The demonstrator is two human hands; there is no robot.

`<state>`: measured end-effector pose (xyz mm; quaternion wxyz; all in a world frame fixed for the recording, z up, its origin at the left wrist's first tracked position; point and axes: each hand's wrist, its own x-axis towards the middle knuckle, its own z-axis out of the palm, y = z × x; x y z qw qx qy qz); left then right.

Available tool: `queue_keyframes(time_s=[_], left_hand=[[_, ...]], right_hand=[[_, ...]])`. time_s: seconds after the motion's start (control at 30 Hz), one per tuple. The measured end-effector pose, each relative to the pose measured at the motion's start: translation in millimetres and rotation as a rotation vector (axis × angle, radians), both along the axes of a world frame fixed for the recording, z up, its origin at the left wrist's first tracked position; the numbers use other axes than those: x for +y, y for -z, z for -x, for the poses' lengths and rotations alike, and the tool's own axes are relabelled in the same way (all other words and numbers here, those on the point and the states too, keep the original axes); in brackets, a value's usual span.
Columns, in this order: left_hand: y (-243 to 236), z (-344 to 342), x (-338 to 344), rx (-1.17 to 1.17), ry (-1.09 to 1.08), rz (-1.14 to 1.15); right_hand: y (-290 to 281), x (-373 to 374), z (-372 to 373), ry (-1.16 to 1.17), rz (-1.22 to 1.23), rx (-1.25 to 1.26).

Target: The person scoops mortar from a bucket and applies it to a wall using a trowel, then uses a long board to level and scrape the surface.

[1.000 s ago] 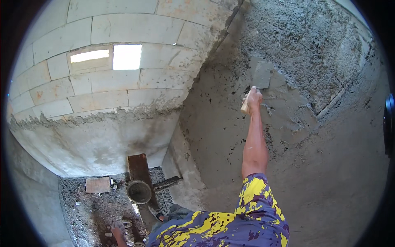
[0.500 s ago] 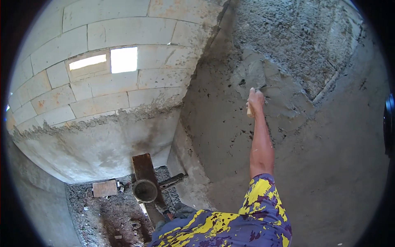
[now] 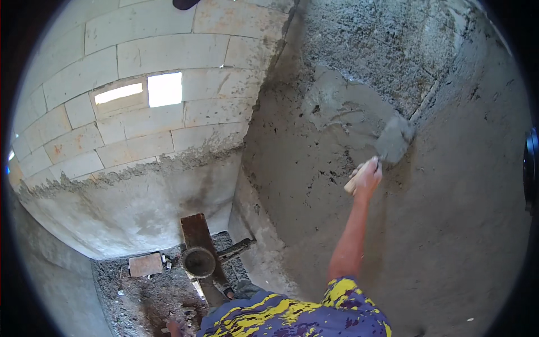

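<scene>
From here in the head view, the right hand (image 3: pixel 368 175)'s grip is closed around the pale wooden handle of a flat grey metal trowel (image 3: pixel 395 140), its blade apparently against the smeared grey mortar (image 3: pixel 339 101) beside the rough, pitted patch (image 3: pixel 387 53). Too steep an edge could gouge it; too hard a drag could peel it loose. The left hand (image 3: pixel 175 327), blurred low down, I can't read.
</scene>
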<state>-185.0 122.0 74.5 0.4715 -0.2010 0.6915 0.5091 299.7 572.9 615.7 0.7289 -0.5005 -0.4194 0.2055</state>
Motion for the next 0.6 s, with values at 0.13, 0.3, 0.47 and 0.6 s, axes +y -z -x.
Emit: queue_keyframes(time_s=[0.13,0.3,0.47,0.6], left_hand=[[-9,3,-14,-0.02,-0.03,-0.006],[-26,-3,-46,-0.082,-0.156,0.001],[-51,-9,-85,-0.141,-0.336,0.008],[-33,-16,-95,-0.089,-0.143,0.036]], right_hand=[[25,23,-3,-0.109,0.057,0.177],[93,96,-8,-0.342,0.504,-0.13],[218,69,-15,-0.27,0.962,-0.288],[401,-71,-103,-0.106,1.263,-0.637]])
